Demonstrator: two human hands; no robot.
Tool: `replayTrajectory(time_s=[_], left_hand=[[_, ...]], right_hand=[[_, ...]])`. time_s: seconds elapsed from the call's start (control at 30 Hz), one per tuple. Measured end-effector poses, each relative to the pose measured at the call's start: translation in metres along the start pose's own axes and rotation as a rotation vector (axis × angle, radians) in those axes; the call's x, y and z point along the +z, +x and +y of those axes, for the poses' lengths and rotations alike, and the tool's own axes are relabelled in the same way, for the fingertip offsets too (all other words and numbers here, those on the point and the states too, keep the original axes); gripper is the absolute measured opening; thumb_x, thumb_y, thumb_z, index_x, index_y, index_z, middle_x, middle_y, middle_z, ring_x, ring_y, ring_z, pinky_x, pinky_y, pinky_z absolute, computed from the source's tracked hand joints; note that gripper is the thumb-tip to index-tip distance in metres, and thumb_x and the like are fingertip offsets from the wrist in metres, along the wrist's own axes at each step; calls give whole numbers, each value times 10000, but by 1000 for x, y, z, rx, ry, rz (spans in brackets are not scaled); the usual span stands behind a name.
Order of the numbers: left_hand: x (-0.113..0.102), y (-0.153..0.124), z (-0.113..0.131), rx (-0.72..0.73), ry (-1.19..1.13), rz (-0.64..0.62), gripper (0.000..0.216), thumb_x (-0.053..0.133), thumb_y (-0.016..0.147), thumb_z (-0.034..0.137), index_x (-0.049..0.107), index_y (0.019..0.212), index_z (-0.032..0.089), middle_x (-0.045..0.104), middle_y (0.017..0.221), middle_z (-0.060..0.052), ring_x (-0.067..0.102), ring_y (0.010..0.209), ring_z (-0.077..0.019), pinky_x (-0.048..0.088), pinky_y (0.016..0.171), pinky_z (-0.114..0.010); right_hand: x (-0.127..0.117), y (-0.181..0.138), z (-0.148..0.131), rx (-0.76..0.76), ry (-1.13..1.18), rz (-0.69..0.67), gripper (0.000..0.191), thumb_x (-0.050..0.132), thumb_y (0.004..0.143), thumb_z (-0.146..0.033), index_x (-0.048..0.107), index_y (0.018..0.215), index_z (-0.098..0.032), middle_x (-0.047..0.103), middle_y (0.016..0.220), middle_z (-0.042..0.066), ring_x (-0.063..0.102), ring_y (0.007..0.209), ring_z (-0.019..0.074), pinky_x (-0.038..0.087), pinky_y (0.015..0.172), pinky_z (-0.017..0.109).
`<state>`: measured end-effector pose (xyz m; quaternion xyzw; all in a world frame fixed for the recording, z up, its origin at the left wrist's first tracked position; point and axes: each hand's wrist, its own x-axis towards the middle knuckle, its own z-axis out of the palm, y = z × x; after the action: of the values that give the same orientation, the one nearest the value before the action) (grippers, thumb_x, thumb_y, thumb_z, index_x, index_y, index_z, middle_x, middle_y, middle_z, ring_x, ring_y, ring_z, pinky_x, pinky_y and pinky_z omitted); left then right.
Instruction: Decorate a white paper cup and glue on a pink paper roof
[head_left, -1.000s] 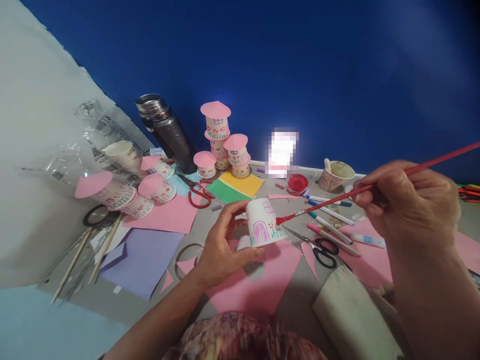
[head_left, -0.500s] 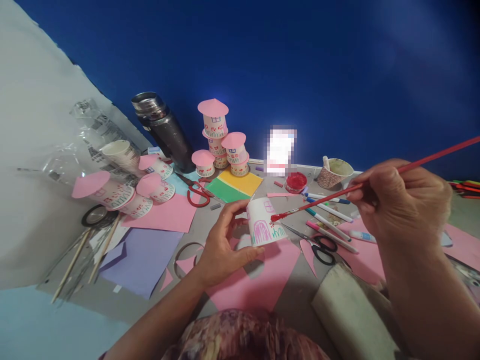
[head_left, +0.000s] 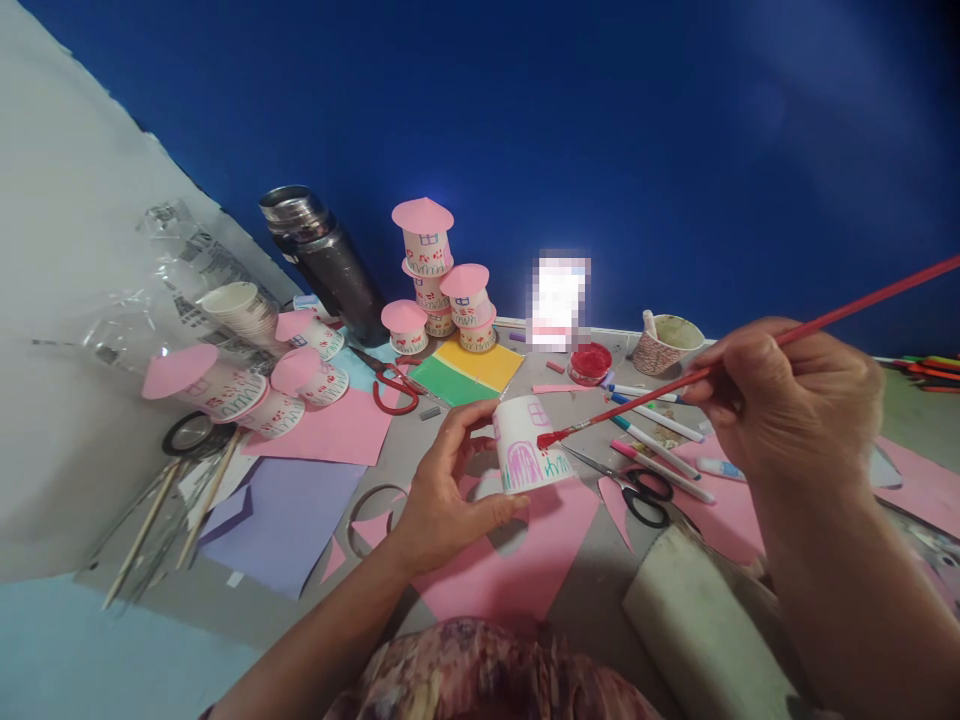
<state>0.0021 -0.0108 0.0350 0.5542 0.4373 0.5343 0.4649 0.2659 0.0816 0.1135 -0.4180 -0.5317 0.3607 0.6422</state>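
Upside down in my left hand (head_left: 454,490) is a white paper cup (head_left: 517,430), gripped between thumb and fingers. It bears a drawn purple door and windows, with green grass strokes along the lower rim. My right hand (head_left: 787,410) pinches a long red paintbrush (head_left: 652,392). The brush's red-coated bristles meet the cup's side, to the right of the door, where small red marks show. Beyond the cup, a small pot of red paint (head_left: 590,362) sits on the table. Black-handled scissors (head_left: 646,497) lie just right of the cup, over pink paper (head_left: 540,560).
Decorated cup towers with pink cone roofs (head_left: 424,235) stand at the back beside a dark flask (head_left: 330,260). More decorated cups (head_left: 232,385) lie at left near purple paper (head_left: 292,520). Several markers (head_left: 667,455) and a patterned cup (head_left: 666,345) are at right. A bright blurred screen (head_left: 559,300) leans on the wall.
My right hand and the paintbrush have shifted slightly left, bringing the bristles further onto the cup's side. My left hand and the cup stay nearly still.
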Motion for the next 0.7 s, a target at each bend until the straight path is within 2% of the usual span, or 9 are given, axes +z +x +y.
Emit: replayTrajectory(time_s=[0.23, 0.47, 0.7], left_hand=[[0, 1, 1, -33, -82, -6, 760, 924, 758, 258, 589, 1437, 321, 570, 1465, -97, 612, 1275, -292, 557, 1031, -401], [1, 2, 1, -36, -91, -1, 768, 934, 736, 262, 600, 1425, 313, 597, 1438, -99, 619, 1268, -294, 558, 1014, -394], [1, 1, 1, -49, -141, 4, 775, 944, 715, 259, 601, 1407, 323, 615, 1431, -86, 618, 1296, -304, 558, 992, -395]], right_hand=[[-4, 2, -1, -10, 1, 43, 259, 812, 862, -311, 737, 642, -198, 698, 577, 16, 604, 424, 103, 350, 291, 195], [-1, 0, 0, 9, 21, -13, 269, 849, 839, -383, 762, 655, -207, 684, 534, 17, 576, 392, 106, 334, 291, 205], [-2, 3, -1, 10, 34, 60, 304, 876, 804, -401, 739, 629, -194, 687, 546, 22, 594, 398, 113, 347, 280, 206]])
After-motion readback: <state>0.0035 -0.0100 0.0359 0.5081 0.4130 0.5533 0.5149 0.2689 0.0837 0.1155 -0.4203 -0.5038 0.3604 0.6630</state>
